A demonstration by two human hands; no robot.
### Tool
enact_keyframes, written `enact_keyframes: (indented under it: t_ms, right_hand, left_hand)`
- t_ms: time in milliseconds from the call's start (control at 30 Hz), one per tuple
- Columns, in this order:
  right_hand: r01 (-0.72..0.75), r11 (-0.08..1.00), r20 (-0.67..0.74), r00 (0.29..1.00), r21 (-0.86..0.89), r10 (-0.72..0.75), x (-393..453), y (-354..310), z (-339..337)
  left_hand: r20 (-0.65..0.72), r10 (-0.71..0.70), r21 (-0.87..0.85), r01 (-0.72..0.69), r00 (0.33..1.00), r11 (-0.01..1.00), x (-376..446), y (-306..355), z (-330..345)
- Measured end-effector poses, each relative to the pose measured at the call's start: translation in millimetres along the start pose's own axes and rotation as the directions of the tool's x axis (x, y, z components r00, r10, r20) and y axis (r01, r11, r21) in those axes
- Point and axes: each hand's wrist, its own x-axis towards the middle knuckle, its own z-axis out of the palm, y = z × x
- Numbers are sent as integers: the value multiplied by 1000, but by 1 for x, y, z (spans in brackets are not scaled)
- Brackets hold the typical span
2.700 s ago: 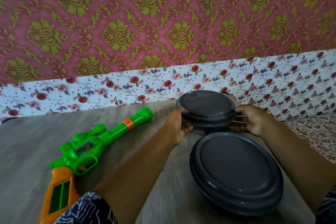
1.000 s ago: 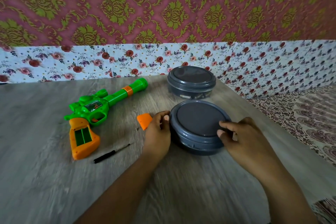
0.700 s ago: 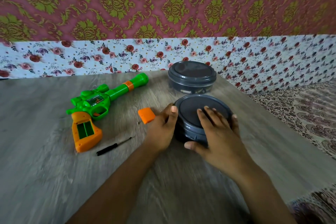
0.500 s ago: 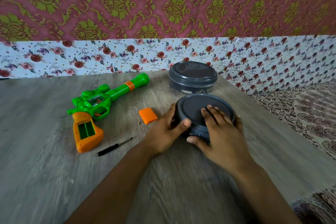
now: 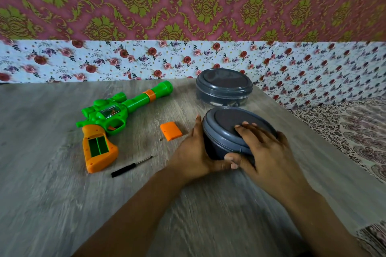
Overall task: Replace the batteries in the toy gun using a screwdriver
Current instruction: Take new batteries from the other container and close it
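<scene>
A green and orange toy gun (image 5: 108,119) lies on the table at the left, its battery bay in the orange grip uncovered and showing green inside. The orange battery cover (image 5: 170,131) lies beside it, with a tiny screw (image 5: 160,139) close by. A small black screwdriver (image 5: 130,167) rests nearer to me. My left hand (image 5: 195,152) grips the left side of the near grey round container (image 5: 223,129). My right hand (image 5: 265,150) grips its lid, fingers spread on top and thumb under the rim. The lid is tilted, raised on the left.
A second grey lidded container (image 5: 224,86) stands behind the near one, with small objects visible through its lower wall. The wooden table (image 5: 62,204) ends at the right, where patterned fabric (image 5: 355,129) lies. A floral-papered wall (image 5: 104,60) backs the table.
The near container has been pulled closer to me. My right hand moved from its side onto the lid, and the lid now tilts up on the left.
</scene>
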Motion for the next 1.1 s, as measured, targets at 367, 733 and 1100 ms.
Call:
enact_keyframes:
  t_ms: [367,733,1100]
  right_hand:
    - [112,986,-51,992,-125,-119,9,2,-6]
    - [114,988,-215,972,104,-90,24,28,-21]
    - [-186,982,-47,981,-4,186,12,92,-9]
  left_hand:
    - [-1,1,-48,-1,1000,999,2,3,-8]
    - [41,-87,157,80,995,984,-2,-3,-8]
    - [88,-144,224,122,986,967,-5,3,-11]
